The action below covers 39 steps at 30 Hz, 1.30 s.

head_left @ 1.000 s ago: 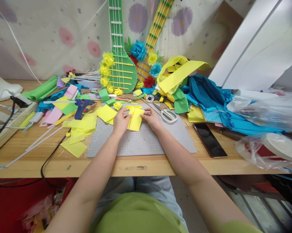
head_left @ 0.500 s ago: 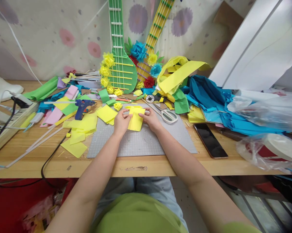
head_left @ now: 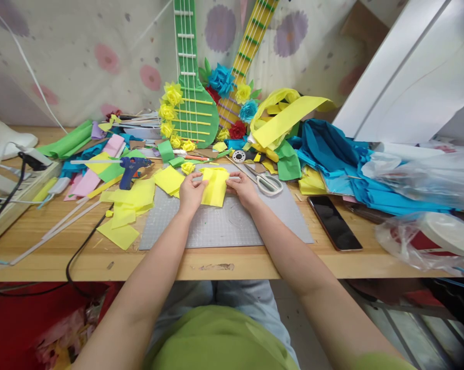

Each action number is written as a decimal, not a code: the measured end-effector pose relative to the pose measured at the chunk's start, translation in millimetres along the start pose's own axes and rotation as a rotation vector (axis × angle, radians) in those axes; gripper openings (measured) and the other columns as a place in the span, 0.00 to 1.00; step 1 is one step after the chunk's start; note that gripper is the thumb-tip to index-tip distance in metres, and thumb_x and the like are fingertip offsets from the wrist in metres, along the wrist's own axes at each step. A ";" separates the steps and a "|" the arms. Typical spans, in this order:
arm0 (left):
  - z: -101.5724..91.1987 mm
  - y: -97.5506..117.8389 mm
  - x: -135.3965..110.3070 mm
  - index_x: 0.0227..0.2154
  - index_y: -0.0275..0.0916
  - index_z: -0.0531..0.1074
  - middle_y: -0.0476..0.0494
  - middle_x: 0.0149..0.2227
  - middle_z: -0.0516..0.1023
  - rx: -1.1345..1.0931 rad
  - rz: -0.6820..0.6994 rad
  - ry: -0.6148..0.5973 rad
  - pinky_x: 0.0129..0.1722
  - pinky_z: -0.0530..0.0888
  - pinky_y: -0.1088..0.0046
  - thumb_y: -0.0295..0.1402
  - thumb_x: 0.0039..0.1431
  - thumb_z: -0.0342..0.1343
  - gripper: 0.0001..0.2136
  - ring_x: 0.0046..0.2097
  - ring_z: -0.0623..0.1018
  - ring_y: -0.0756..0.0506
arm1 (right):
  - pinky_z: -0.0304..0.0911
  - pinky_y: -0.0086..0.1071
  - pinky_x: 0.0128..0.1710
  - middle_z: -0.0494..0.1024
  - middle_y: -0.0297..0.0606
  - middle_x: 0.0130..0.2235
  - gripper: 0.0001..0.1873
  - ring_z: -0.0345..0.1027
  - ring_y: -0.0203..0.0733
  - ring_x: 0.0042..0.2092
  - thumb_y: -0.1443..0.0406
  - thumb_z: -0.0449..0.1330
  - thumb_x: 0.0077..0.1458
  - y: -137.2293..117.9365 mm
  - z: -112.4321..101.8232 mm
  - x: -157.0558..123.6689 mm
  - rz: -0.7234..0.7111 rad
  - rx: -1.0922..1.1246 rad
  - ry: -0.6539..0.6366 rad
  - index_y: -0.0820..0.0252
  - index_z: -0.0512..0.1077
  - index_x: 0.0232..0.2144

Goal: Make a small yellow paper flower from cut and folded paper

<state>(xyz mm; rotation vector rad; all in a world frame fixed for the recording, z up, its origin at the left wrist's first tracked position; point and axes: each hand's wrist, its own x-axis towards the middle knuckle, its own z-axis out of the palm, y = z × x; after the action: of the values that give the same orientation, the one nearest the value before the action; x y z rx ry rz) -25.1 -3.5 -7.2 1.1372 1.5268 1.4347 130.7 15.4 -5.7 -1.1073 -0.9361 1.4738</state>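
Note:
A piece of yellow crepe paper (head_left: 215,188), creased down its length, is held up above the grey cutting mat (head_left: 224,231). My left hand (head_left: 192,192) pinches its left edge between thumb and fingers. On the other side, my right hand (head_left: 242,188) grips the right edge near the top, fingers closed. Just left of my left hand lie yellow paper squares (head_left: 168,181) and a small yellow paper rose (head_left: 188,168). White-handled scissors (head_left: 269,183) rest on the mat beyond my right hand.
A blue glue gun (head_left: 131,170) lies among paper scraps at left. Behind stand a green paper lute (head_left: 196,115) and a yellow one (head_left: 251,38), both with paper flowers. To the right are a phone (head_left: 334,223), blue crepe paper (head_left: 328,146) and a bagged tub (head_left: 436,234).
My hands have moved slightly apart, and the yellow paper between them looks a little wider and tilted. Both hands keep hold of it.

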 end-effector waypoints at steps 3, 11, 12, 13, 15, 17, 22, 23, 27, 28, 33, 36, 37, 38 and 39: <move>-0.6 1.8 -0.1 0.36 0.38 0.69 0.49 0.24 0.76 -0.024 -0.004 0.011 0.27 0.69 0.75 0.31 0.41 0.59 0.15 0.26 0.74 0.49 | 0.68 0.30 0.28 0.72 0.26 0.22 0.14 0.69 0.32 0.26 0.71 0.62 0.39 -1.2 -3.2 1.6 -0.015 -0.012 0.041 0.58 0.61 0.28; -2.5 2.0 -1.6 0.31 0.40 0.64 0.54 0.20 0.72 0.051 0.005 0.040 0.24 0.65 0.78 0.31 0.42 0.58 0.12 0.22 0.71 0.52 | 0.66 0.28 0.30 0.73 0.28 0.25 0.16 0.69 0.33 0.29 0.71 0.65 0.32 -12.4 -14.5 0.0 0.029 0.062 0.030 0.59 0.64 0.26; -2.4 1.8 -2.0 0.31 0.41 0.63 0.54 0.20 0.72 0.069 0.005 0.036 0.25 0.65 0.78 0.31 0.42 0.58 0.11 0.22 0.71 0.52 | 0.66 0.28 0.31 0.74 0.29 0.26 0.16 0.69 0.33 0.29 0.70 0.66 0.31 -14.8 -14.8 -1.3 0.046 0.071 0.008 0.59 0.65 0.25; -2.1 1.5 -2.3 0.30 0.41 0.63 0.54 0.20 0.72 0.083 0.004 0.031 0.25 0.64 0.78 0.31 0.42 0.58 0.11 0.22 0.70 0.52 | 0.66 0.29 0.32 0.74 0.30 0.26 0.15 0.69 0.33 0.29 0.70 0.66 0.31 -17.1 -14.8 -2.7 0.064 0.078 -0.013 0.59 0.66 0.25; -1.1 0.4 -2.8 0.29 0.41 0.61 0.55 0.19 0.71 0.112 0.001 0.021 0.24 0.63 0.78 0.31 0.42 0.57 0.11 0.21 0.69 0.52 | 0.66 0.30 0.31 0.75 0.31 0.26 0.14 0.69 0.34 0.28 0.68 0.66 0.32 -20.8 -14.4 -5.2 0.099 0.075 -0.043 0.60 0.68 0.26; 0.5 -0.8 -3.5 0.27 0.41 0.61 0.56 0.18 0.69 0.135 0.009 0.015 0.23 0.62 0.78 0.32 0.43 0.57 0.10 0.20 0.68 0.53 | 0.67 0.31 0.31 0.75 0.32 0.25 0.13 0.69 0.36 0.28 0.65 0.65 0.35 -22.5 -12.9 -7.0 0.109 0.058 -0.028 0.59 0.68 0.27; 6.1 -1.0 -6.6 0.26 0.41 0.62 0.56 0.18 0.66 0.132 0.075 -0.021 0.22 0.59 0.79 0.32 0.45 0.55 0.06 0.20 0.65 0.54 | 0.67 0.31 0.32 0.75 0.31 0.28 0.11 0.71 0.38 0.33 0.61 0.61 0.41 -19.0 -2.0 -10.0 -0.020 0.021 0.023 0.57 0.64 0.29; 7.1 -0.5 -7.3 0.26 0.40 0.62 0.56 0.18 0.66 0.130 0.087 -0.032 0.22 0.59 0.79 0.31 0.46 0.54 0.06 0.20 0.65 0.54 | 0.67 0.30 0.32 0.75 0.31 0.28 0.11 0.71 0.37 0.33 0.61 0.60 0.43 -17.9 1.1 -10.8 -0.043 0.012 0.026 0.57 0.62 0.29; 9.0 1.2 -9.0 0.26 0.40 0.62 0.56 0.19 0.64 0.119 0.115 -0.057 0.23 0.59 0.79 0.30 0.47 0.52 0.04 0.20 0.63 0.54 | 0.68 0.31 0.28 0.74 0.29 0.27 0.12 0.71 0.36 0.29 0.63 0.56 0.46 -14.5 11.8 -14.5 -0.053 -0.020 0.030 0.55 0.54 0.28; 9.0 1.3 -9.2 0.27 0.40 0.62 0.56 0.19 0.64 0.116 0.112 -0.056 0.23 0.59 0.78 0.30 0.48 0.52 0.04 0.21 0.63 0.54 | 0.68 0.31 0.27 0.74 0.28 0.27 0.13 0.71 0.35 0.28 0.64 0.56 0.45 -13.9 13.4 -15.4 -0.046 -0.025 0.027 0.55 0.52 0.28; 8.0 -1.1 -8.8 0.28 0.41 0.63 0.55 0.20 0.66 0.129 0.101 -0.074 0.24 0.60 0.77 0.30 0.48 0.52 0.04 0.22 0.65 0.53 | 0.67 0.32 0.29 0.72 0.26 0.27 0.22 0.69 0.34 0.26 0.68 0.62 0.36 -11.8 13.6 -17.1 -0.009 -0.018 -0.026 0.54 0.51 0.30; 7.2 -3.7 -8.2 0.29 0.41 0.64 0.55 0.20 0.66 0.125 0.122 -0.102 0.24 0.59 0.77 0.30 0.49 0.52 0.03 0.22 0.64 0.53 | 0.65 0.31 0.28 0.71 0.25 0.27 0.26 0.67 0.34 0.26 0.68 0.65 0.29 -13.5 6.8 -16.0 -0.011 -0.071 -0.069 0.54 0.57 0.32; 6.8 -4.3 -8.1 0.29 0.41 0.64 0.55 0.20 0.66 0.120 0.128 -0.112 0.24 0.60 0.77 0.29 0.49 0.52 0.04 0.22 0.65 0.53 | 0.64 0.30 0.28 0.70 0.26 0.28 0.26 0.66 0.34 0.26 0.67 0.65 0.28 -14.9 3.6 -15.5 -0.013 -0.105 -0.096 0.54 0.59 0.33; 6.3 -4.7 -8.0 0.29 0.41 0.64 0.55 0.20 0.66 0.116 0.129 -0.122 0.24 0.60 0.77 0.29 0.48 0.52 0.04 0.22 0.65 0.53 | 0.63 0.30 0.28 0.70 0.26 0.28 0.24 0.66 0.34 0.26 0.66 0.65 0.28 -17.0 0.2 -15.0 -0.018 -0.147 -0.127 0.55 0.61 0.32; 5.7 -4.7 -8.0 0.30 0.41 0.64 0.55 0.20 0.66 0.111 0.128 -0.128 0.24 0.60 0.77 0.29 0.48 0.53 0.05 0.22 0.65 0.53 | 0.62 0.30 0.29 0.70 0.27 0.28 0.22 0.65 0.33 0.27 0.66 0.66 0.28 -19.6 -3.4 -14.7 -0.035 -0.198 -0.150 0.56 0.63 0.30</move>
<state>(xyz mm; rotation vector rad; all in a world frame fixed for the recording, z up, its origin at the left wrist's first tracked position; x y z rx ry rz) -17.6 -9.0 -12.9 1.3886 1.4814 1.3450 140.0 4.4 14.4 -1.1267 -1.2223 1.4743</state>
